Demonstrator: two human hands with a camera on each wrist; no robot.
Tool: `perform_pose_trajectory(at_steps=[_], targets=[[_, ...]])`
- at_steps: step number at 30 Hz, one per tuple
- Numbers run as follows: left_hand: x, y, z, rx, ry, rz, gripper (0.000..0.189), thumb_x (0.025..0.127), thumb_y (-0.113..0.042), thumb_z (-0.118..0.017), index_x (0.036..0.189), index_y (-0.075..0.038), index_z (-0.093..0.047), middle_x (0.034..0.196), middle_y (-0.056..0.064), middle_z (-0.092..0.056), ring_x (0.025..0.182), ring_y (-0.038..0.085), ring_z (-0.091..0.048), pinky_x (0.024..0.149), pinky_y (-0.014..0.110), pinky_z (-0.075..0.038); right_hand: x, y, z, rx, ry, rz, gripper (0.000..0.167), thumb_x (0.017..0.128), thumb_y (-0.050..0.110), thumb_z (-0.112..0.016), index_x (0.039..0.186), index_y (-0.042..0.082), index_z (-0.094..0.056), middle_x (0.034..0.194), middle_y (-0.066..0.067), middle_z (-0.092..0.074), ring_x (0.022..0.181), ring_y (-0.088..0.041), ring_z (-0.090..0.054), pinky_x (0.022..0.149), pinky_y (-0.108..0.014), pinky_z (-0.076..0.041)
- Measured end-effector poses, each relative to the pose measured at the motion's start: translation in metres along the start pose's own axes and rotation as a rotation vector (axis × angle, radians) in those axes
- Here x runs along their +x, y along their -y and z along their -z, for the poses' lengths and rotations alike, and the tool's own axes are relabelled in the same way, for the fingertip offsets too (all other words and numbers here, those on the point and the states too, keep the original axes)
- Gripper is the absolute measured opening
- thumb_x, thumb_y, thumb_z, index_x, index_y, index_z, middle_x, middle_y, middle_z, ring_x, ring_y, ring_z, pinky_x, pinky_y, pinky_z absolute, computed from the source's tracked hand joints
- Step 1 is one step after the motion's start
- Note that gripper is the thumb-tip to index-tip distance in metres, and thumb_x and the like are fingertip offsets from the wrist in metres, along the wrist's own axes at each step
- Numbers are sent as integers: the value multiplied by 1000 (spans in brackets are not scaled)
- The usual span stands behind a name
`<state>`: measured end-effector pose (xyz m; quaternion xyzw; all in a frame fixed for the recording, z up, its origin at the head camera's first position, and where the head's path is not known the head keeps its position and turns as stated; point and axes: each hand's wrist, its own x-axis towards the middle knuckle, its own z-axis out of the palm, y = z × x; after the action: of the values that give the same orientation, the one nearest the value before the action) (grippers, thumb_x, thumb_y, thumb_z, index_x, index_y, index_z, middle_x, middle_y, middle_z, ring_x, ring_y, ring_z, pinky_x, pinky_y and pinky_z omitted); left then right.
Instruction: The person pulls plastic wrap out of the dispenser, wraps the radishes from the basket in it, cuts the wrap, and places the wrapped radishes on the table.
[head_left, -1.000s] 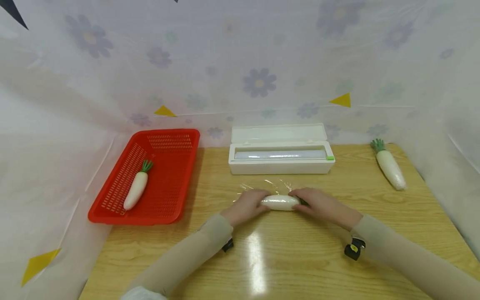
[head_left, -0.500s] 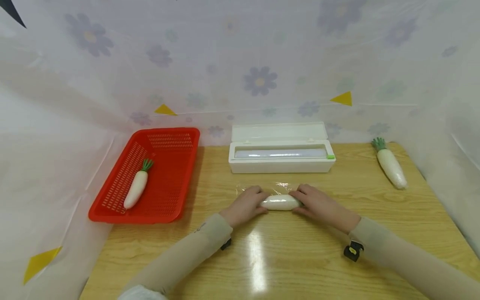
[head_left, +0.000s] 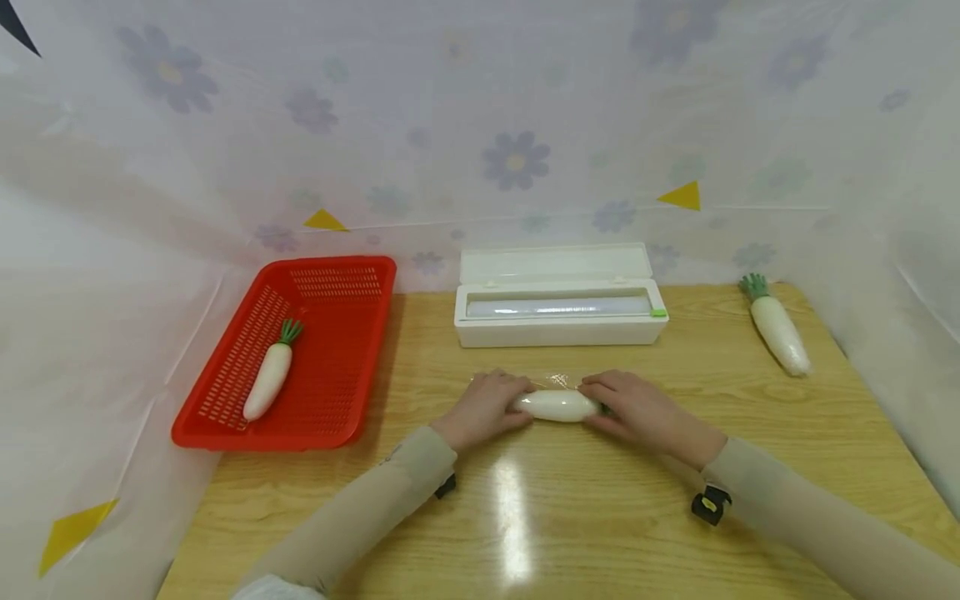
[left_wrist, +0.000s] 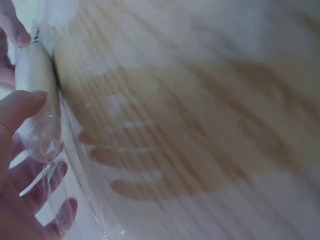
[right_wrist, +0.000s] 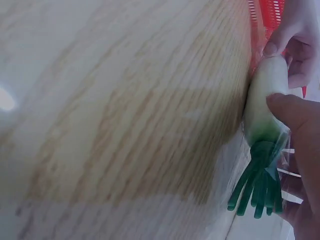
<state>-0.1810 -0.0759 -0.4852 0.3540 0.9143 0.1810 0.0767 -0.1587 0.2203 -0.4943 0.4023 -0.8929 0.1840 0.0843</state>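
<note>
A white radish [head_left: 558, 406] lies crosswise on the table between both hands, with clear plastic film [head_left: 557, 381] around it and a shiny strip of film beyond it. My left hand [head_left: 486, 410] holds its leafless end, thumb on the near side and fingers on the far side. My right hand [head_left: 651, 415] grips the other end the same way. In the right wrist view, green leaves [right_wrist: 260, 182] stick out below the right thumb, under film. The left wrist view shows crumpled film [left_wrist: 52, 167] hanging off the tip over the left fingers.
Behind the hands stands a white film box [head_left: 558, 335], lid up, with a roll [head_left: 558, 307] inside. To the left, a red basket [head_left: 365, 379] holds an unwrapped radish [head_left: 268, 382]. A film-wrapped radish [head_left: 780, 333] lies at the far right. Flowered sheeting [head_left: 420, 150] encloses the table.
The strip of film beyond the radish has become shorter. Both hands keep their hold at the two ends, and the radish stays in nearly the same place.
</note>
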Motion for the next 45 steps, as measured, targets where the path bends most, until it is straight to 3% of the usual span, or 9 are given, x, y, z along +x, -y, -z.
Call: perform_pose_trajectory(at_steps=[3,6,11,15,20,28,32,38,45], targets=[[0,-1,-1,119,-7,19,53,95,-47,-75,140,-20,-64,135,1,-64,124,21,-55,104,47,-44,1,-1,-1,-49,10,0,51,90,28,-83,130,0,-68,117,-11,-65,106,-27,-62,91,-46,-54],[1,-1,-6,175,-36,17,54,94,-49,-74,139,-20,-66,129,1,-62,120,20,-53,102,44,-44,2,-2,-2,-91,24,-8,51,92,25,-81,132,-2,-67,107,-8,-61,97,-21,-56,83,-39,-52],[7,0,-6,122,-57,-3,45,95,-34,-76,134,-12,-70,107,2,-61,101,18,-52,91,35,-44,7,-7,-5,-97,9,-5,42,92,19,-81,125,-1,-65,107,-9,-65,98,-26,-62,88,-44,-54],[10,6,-1,26,-35,-15,45,95,-25,-77,134,-7,-64,111,8,-65,103,22,-57,94,36,-48,11,-10,-3,-91,-4,8,36,91,16,-81,119,-1,-66,107,-11,-70,100,-29,-66,92,-48,-55],[15,15,2,-68,-28,-14,32,96,-19,-76,122,-9,-59,113,10,-69,106,24,-62,97,39,-52,15,-12,3,-120,1,24,38,92,20,-80,121,-2,-69,109,-13,-71,104,-33,-66,93,-52,-54],[22,21,1,15,-89,-47,29,98,-17,-75,123,-6,-66,112,9,-70,104,24,-63,95,37,-52,17,-18,1,-234,2,51,47,85,28,-87,118,-2,-71,108,-12,-65,104,-33,-61,93,-53,-51],[22,20,3,38,-74,-38,32,98,-18,-75,127,-4,-68,114,10,-65,107,25,-60,98,37,-51,18,-23,-1,-214,24,33,49,87,22,-85,124,-5,-68,102,-13,-62,97,-32,-59,88,-51,-51],[23,21,9,-47,-23,4,39,99,-17,-72,133,-4,-63,117,13,-68,108,28,-64,98,40,-52,23,-31,1,-141,35,23,40,92,16,-80,122,-2,-61,106,-12,-68,98,-31,-64,89,-49,-53],[26,25,7,-35,-50,4,26,99,-11,-72,123,-6,-62,112,11,-72,102,25,-68,90,37,-57,28,-29,5,-135,79,-34,45,94,21,-79,127,-5,-64,107,-14,-71,100,-32,-66,93,-51,-54]])
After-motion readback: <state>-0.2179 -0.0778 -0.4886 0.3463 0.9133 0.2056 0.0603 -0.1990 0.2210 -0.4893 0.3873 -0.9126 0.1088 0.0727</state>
